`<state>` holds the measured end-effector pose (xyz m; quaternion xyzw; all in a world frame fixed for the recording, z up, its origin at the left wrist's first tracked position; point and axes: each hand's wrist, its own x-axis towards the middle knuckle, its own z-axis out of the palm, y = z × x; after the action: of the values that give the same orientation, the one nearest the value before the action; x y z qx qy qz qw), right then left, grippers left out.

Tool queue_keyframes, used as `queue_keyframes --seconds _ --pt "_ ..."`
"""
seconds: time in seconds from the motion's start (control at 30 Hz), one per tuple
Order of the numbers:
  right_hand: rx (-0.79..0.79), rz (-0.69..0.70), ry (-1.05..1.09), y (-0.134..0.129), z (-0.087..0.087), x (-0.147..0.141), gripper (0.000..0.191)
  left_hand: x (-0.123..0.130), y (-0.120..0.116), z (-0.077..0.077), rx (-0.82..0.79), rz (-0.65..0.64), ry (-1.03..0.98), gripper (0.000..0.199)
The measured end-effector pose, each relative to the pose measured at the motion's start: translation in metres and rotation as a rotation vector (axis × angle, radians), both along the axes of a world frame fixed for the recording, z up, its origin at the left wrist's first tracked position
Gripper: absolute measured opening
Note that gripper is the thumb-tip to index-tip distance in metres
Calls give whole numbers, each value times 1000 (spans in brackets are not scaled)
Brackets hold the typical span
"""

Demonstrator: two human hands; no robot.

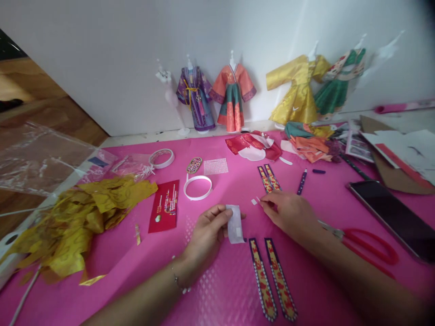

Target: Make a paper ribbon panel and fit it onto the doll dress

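Note:
Between the thumb and fingers of my left hand (213, 225) is a pale grey-white strip of fabric (234, 222), held upright with a small white square (239, 232) near its lower end. My right hand (282, 209) is closed in a pinch, a thin white sliver showing at its fingertips. Just beside them a small white piece of tape (254, 202) lies on the pink mat (204, 299). Below the hands rest two patterned gold-and-red bands (263, 280) edged with beads. Two shorter patterned bands (268, 178) lie behind my right hand, partly covered by it.
Red-handled scissors (370, 246) and a phone (390, 217) lie at the right. White tape rolls (198, 188), a red card (164, 206) and crumpled yellow fabric (91, 213) are left. Doll forms in dresses (233, 97) stand along the back wall, before fabric scraps (309, 147).

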<state>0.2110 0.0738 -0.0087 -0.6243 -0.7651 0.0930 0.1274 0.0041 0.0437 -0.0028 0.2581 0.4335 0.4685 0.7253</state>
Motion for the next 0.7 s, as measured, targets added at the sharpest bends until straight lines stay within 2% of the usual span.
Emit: queue_keyframes --seconds 0.23,0.47,0.7 --pt "43 68 -51 -1 4 -1 23 -2 0 -3 3 -49 -28 27" --pt "56 61 44 1 -4 2 8 -3 1 -5 24 -108 -50 31" --pt "72 78 54 -1 4 1 25 -2 1 -6 46 -134 -41 29"
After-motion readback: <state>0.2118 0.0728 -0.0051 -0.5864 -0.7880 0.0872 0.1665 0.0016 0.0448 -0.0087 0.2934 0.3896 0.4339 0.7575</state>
